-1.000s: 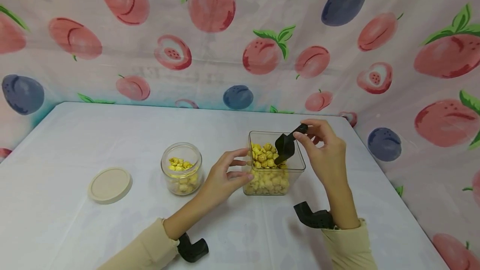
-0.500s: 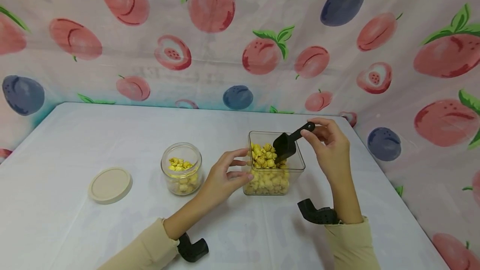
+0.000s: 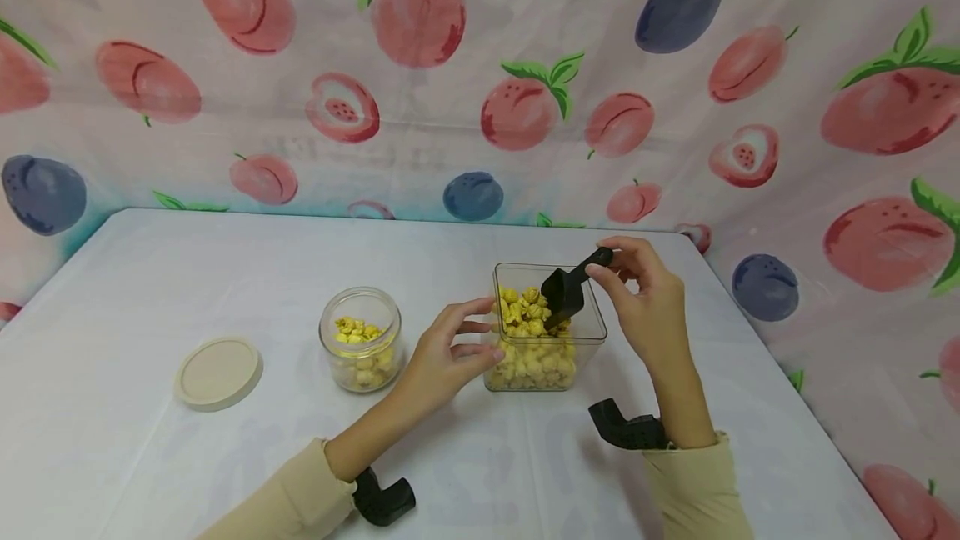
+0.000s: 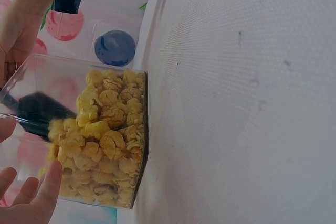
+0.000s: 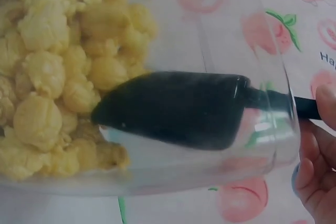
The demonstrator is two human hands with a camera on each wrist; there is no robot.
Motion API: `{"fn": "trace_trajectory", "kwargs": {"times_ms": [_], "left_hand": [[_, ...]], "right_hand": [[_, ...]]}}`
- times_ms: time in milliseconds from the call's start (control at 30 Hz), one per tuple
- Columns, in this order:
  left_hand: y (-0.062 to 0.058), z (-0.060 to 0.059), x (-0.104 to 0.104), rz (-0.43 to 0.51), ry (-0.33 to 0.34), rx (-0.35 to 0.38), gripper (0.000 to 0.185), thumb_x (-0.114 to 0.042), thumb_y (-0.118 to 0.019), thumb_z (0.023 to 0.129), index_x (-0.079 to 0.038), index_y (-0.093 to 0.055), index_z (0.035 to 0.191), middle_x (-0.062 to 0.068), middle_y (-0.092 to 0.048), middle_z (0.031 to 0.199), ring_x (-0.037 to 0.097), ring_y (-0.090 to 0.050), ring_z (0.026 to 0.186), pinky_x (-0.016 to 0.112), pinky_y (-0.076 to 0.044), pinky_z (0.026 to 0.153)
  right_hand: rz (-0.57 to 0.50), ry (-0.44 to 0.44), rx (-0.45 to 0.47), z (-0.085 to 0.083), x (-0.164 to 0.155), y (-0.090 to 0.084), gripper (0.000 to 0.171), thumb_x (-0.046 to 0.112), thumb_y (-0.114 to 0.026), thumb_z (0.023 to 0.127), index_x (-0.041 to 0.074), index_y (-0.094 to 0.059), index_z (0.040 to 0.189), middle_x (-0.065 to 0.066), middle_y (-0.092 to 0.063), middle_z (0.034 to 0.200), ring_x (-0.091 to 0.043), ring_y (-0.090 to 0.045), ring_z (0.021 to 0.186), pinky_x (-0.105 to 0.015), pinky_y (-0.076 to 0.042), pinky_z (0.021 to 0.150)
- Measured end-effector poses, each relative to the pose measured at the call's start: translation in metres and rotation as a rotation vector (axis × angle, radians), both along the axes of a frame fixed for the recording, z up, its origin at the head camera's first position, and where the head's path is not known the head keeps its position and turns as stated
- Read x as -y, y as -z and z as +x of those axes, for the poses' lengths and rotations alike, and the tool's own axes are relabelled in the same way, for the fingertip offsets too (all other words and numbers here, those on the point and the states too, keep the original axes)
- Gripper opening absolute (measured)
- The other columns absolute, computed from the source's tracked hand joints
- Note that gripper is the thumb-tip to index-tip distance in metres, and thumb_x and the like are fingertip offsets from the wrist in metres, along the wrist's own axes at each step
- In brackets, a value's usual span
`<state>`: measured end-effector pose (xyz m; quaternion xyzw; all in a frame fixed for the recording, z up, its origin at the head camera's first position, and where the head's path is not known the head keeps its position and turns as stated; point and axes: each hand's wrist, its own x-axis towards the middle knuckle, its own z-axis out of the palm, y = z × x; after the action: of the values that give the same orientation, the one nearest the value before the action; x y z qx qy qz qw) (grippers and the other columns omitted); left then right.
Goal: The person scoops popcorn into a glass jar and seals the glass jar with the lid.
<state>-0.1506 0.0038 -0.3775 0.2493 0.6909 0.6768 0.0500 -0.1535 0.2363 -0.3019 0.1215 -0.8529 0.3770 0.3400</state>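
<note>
Scoop [image 3: 564, 292], pinched by the right hand [image 3: 649, 307], slants down, away from the right edge of the worktop [image 3: 750, 394], tip against popcorn [image 3: 523, 317]

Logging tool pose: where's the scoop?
Head view, right of centre: black scoop is partly inside the clear container, tip at popcorn, handle in the right hand.

The right wrist view's edges crop the right hand [image 5: 319, 174] and the popcorn [image 5: 44, 74].
</note>
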Motion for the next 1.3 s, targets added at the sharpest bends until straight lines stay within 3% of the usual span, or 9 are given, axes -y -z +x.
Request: {"fn": "trace_trajectory", "kwargs": {"times_ms": [133, 400, 667, 867, 1033, 1300], "left_hand": [[0.0, 0.0, 0.0, 0.012, 0.006, -0.011, 0.058, -0.007, -0.066, 0.084, -0.011, -0.042, 0.137, 0.011, -0.042, 0.136, 0.03, -0.051, 0.117, 0.026, -0.052, 0.089], [-0.002, 0.0, 0.001, 0.012, 0.014, -0.003, 0.058, -0.008, -0.066, 0.085, -0.011, -0.042, 0.138, 0.011, -0.041, 0.137, 0.033, -0.049, 0.118, 0.025, -0.051, 0.089], [-0.002, 0.0, 0.0, 0.012, 0.009, 0.003, 0.058, -0.007, -0.067, 0.084, -0.011, -0.042, 0.137, 0.011, -0.042, 0.136, 0.031, -0.051, 0.117, 0.027, -0.052, 0.089], [-0.002, 0.0, 0.0, 0.011, 0.005, 0.003, 0.058, -0.007, -0.067, 0.084, -0.01, -0.042, 0.137, 0.011, -0.043, 0.136, 0.03, -0.051, 0.116, 0.028, -0.052, 0.089], [-0.002, 0.0, 0.001, 0.012, 0.011, 0.002, 0.058, -0.008, -0.067, 0.085, -0.01, -0.042, 0.137, 0.011, -0.042, 0.136, 0.031, -0.051, 0.117, 0.028, -0.052, 0.09], [-0.003, 0.0, 0.002, 0.007, 0.011, 0.0, 0.058, -0.008, -0.066, 0.085, -0.011, -0.042, 0.137, 0.01, -0.042, 0.136, 0.029, -0.051, 0.117, 0.029, -0.052, 0.09]], "right_hand": [[-0.049, -0.038, 0.009, 0.0, -0.002, 0.0, 0.03, 0.002, -0.069, 0.081, 0.002, -0.061, 0.11, -0.012, -0.064, 0.078, 0.005, -0.052, 0.07, -0.008, -0.041, 0.068], [-0.187, -0.096, 0.058, -0.002, -0.006, -0.001, 0.03, -0.002, -0.066, 0.082, 0.0, -0.06, 0.111, 0.016, -0.059, 0.075, -0.003, -0.053, 0.071, -0.014, -0.043, 0.065], [-0.131, -0.185, 0.208, -0.002, -0.006, 0.002, 0.028, 0.002, -0.064, 0.086, 0.005, -0.059, 0.113, 0.007, -0.06, 0.075, -0.007, -0.05, 0.072, -0.018, -0.042, 0.063], [-0.138, -0.145, 0.149, 0.0, -0.005, -0.001, 0.029, 0.001, -0.063, 0.086, 0.004, -0.06, 0.114, 0.013, -0.058, 0.077, -0.005, -0.052, 0.073, -0.012, -0.046, 0.07], [-0.129, -0.138, 0.072, 0.002, -0.005, -0.004, 0.03, 0.0, -0.063, 0.085, 0.002, -0.06, 0.115, 0.005, -0.06, 0.085, -0.003, -0.054, 0.076, -0.011, -0.046, 0.07], [-0.053, -0.104, 0.014, 0.005, -0.003, -0.008, 0.031, -0.002, -0.063, 0.085, 0.003, -0.061, 0.116, 0.005, -0.061, 0.089, 0.001, -0.055, 0.078, -0.008, -0.044, 0.072]]}}
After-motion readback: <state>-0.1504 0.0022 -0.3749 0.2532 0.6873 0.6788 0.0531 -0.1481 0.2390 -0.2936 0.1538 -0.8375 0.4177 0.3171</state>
